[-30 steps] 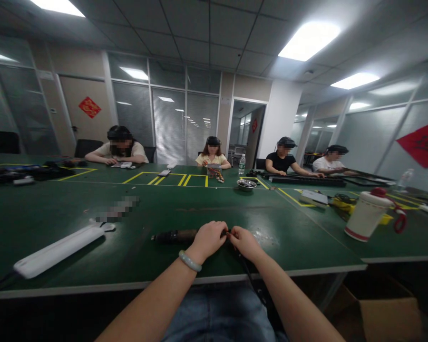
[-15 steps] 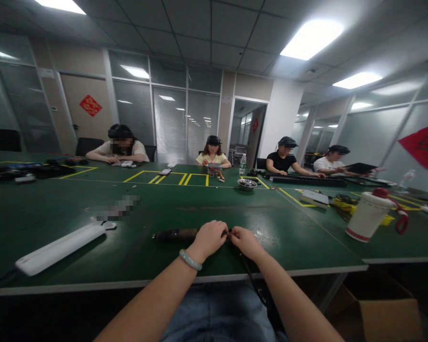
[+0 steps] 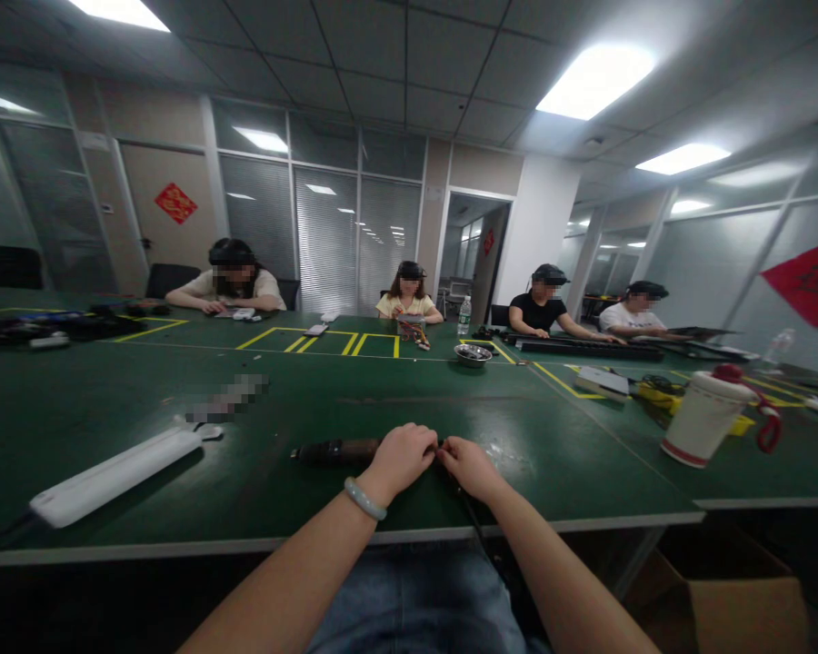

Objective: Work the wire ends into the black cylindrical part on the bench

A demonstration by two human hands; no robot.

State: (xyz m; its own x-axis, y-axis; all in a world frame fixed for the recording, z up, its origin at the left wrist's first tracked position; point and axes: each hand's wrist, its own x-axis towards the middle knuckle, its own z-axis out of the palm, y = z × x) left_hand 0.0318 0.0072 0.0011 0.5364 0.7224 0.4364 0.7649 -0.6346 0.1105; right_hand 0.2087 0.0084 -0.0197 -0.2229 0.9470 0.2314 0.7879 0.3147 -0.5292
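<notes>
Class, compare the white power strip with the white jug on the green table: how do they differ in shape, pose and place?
The power strip is long, flat and lies down at the left; the jug is round, tall and stands at the right. The jug has a red lid; the power strip is all white. Both rest on the green table.

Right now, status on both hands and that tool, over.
Left hand closed around dark tool lying on green table. Right hand pinching at its near end; black cord trails off the table edge. Nothing blocking.
</notes>
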